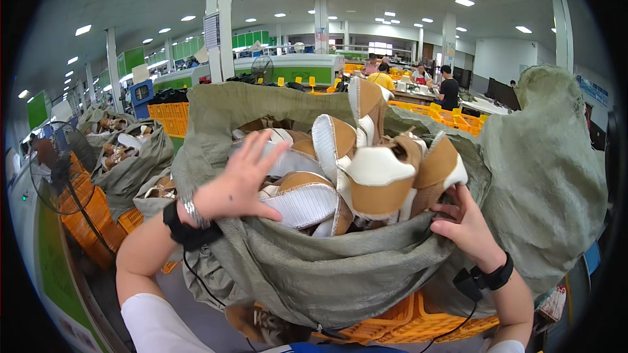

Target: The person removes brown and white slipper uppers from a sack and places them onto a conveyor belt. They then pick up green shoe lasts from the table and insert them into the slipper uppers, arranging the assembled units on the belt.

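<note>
In front of me a grey-green woven sack [327, 268] is open and heaped with tan and white shoe uppers [383, 180], several showing pale stitched undersides. My left hand [243, 180], slightly blurred, spreads its fingers over the sack's left side, beside an upper with a white underside [302, 206]. Nothing shows in its grasp. On the right, my right hand [466, 222] has bent fingers, the thumb apart from them, at the sack's rim. Its fingertips reach a tan upper with a white edge [439, 167]; whether they press on it is unclear.
Orange plastic crates [386, 320] sit beneath the sack. A bulging sack [546, 170] rises at right; another sack of shoes [134, 157] stands left, near a black fan [59, 163]. A brown shoe [258, 323] is below. People [448, 88] are at far tables.
</note>
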Available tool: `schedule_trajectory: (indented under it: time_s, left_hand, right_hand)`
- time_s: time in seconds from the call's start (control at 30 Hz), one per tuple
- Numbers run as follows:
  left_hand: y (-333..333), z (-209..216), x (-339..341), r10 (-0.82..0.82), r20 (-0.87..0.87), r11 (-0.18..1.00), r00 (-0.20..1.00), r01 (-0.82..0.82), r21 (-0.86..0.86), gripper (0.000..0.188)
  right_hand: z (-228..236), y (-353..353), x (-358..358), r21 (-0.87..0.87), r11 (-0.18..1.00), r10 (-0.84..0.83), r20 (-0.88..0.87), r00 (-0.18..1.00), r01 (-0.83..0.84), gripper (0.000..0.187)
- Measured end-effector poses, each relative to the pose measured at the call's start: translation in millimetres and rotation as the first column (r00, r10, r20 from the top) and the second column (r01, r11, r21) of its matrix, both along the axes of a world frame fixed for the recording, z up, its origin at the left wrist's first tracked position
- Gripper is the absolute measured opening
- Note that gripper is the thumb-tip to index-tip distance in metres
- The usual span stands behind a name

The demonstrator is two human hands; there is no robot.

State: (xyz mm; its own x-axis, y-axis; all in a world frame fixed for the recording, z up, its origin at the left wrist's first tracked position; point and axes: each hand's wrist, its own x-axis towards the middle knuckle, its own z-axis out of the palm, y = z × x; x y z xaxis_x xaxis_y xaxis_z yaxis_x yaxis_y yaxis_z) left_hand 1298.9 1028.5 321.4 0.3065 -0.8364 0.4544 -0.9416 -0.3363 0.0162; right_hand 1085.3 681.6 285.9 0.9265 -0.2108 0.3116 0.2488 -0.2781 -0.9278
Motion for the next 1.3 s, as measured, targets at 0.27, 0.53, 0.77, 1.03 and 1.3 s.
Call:
schedule_trajectory:
  time_s: [0.27, 0.53, 0.77, 1.03, 1.3]
  left_hand:
    - [-13, 24, 115, 0.151, -0.039, 0.909, 0.988, -0.124, 0.399, 0.132]
    - [-19, -12, 117, -0.158, -0.471, 0.877, 0.868, 0.343, 0.338, 0.132]
    - [-19, -47, 68, -0.129, -0.206, 0.991, 0.970, 0.118, -0.065, 0.085]
    - [-33, 4, 21, -0.102, -0.106, 0.900, 0.989, 0.047, -0.432, 0.027]
    - [-68, 138, -92, -0.108, 0.250, 0.827, 0.962, 0.227, -0.515, 0.028]
  right_hand:
    - [55, -10, 41, -0.651, 0.758, -0.073, -0.160, 0.984, -0.050, 0.099]
    - [27, 17, 98, -0.180, 0.888, 0.342, -0.360, 0.868, -0.424, 0.071]
    - [7, 49, 116, -0.331, 0.814, 0.439, -0.188, 0.879, -0.477, 0.073]
    - [51, 82, 84, -0.320, 0.929, 0.253, 0.178, 0.951, -0.187, 0.054]
    - [160, -2, 7, 0.138, 0.981, 0.035, 0.561, 0.827, -0.135, 0.070]
